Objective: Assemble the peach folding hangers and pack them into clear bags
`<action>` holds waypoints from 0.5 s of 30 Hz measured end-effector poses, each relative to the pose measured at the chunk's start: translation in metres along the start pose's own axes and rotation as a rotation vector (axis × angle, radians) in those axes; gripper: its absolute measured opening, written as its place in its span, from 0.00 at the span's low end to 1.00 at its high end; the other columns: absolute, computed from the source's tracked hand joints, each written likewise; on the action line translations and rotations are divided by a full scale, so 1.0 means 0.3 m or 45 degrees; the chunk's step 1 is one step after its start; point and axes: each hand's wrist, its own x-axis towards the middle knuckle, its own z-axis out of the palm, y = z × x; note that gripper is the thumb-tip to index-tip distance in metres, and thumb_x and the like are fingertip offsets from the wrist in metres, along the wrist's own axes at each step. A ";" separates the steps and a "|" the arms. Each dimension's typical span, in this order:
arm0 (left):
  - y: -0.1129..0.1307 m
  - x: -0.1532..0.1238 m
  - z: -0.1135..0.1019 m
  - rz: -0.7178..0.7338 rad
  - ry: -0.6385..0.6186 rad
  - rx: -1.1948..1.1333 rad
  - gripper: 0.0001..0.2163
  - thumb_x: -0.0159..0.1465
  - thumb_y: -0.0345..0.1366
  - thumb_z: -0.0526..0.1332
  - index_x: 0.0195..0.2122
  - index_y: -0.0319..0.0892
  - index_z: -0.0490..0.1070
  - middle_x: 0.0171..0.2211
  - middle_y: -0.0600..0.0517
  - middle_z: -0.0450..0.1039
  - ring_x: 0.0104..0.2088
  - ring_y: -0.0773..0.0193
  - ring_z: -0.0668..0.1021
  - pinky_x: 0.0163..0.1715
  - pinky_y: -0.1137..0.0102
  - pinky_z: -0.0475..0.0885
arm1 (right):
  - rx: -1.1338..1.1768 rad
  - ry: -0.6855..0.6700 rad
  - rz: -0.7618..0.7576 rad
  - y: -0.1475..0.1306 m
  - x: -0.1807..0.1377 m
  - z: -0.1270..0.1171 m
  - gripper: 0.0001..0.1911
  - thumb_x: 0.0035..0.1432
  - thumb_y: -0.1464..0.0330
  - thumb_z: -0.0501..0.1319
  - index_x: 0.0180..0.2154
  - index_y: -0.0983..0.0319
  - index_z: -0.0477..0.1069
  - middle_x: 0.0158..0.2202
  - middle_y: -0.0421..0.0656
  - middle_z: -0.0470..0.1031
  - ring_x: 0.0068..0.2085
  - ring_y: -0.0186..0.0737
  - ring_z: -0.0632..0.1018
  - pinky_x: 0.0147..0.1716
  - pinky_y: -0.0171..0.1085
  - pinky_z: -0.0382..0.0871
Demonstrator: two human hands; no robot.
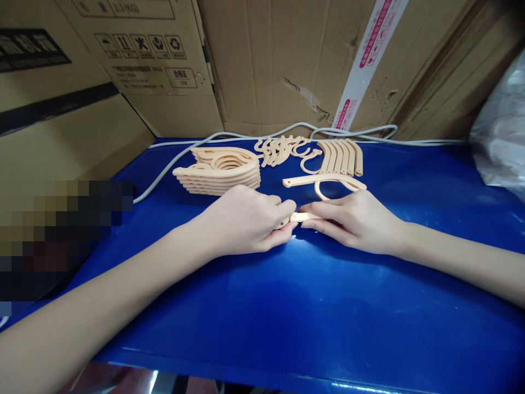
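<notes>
My left hand (250,221) and my right hand (359,221) meet over the blue table, both closed. Between them is a cream plastic hanger piece (302,217), pinched in my right fingers, its left end against my left fingertips. My left fingers grip another small cream hanger part (283,224), mostly hidden. Just beyond my right hand lies a loose hanger arm (303,180) with a curved loop under it. Behind my left hand is a stack of cream hanger pieces (221,183). Farther back are a cluster of hanger hooks (279,150) and a row of curved hanger arms (340,157).
Cardboard boxes (270,65) wall off the back and left of the blue table (287,317). A white cable (219,134) runs along the rear edge. Clear plastic wrapping (500,131) bulges in at the right. At the left, a dark area is pixelated.
</notes>
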 end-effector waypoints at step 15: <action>0.011 -0.002 -0.012 -0.116 -0.011 -0.082 0.11 0.66 0.37 0.55 0.26 0.41 0.63 0.17 0.56 0.65 0.17 0.65 0.68 0.19 0.71 0.45 | -0.133 0.442 -0.011 -0.029 0.006 -0.004 0.11 0.67 0.65 0.56 0.47 0.63 0.71 0.28 0.41 0.78 0.30 0.38 0.78 0.32 0.37 0.68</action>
